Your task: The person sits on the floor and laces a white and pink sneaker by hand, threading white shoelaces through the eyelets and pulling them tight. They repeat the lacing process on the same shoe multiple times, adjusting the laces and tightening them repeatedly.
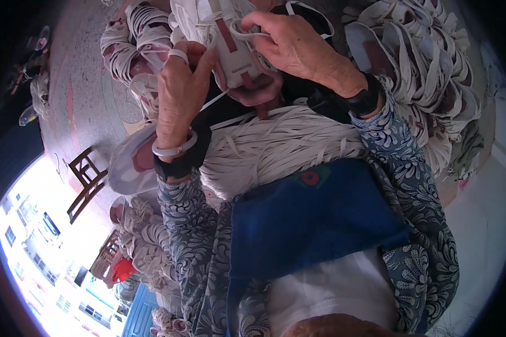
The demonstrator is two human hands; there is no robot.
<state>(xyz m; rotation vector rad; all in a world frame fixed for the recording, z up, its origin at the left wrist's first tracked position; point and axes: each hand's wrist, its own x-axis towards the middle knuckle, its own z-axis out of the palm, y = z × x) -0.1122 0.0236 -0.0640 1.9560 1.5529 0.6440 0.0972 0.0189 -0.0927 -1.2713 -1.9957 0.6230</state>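
Shoe-strewn floor (84,84), sneaker (236,62) upright, tongue toward wearer

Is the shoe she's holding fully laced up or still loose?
Loose: the white-and-pink shoe has its tongue showing, and a white lace loops free in the right hand.

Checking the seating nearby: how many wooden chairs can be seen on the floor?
2. One dark wooden chair stands on the floor left of the left hand; a second chair sits lower, partly hidden by piled shoes. Others may be hidden.

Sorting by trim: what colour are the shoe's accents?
Dusty pink on white, on the shoe both hands hold; head view.
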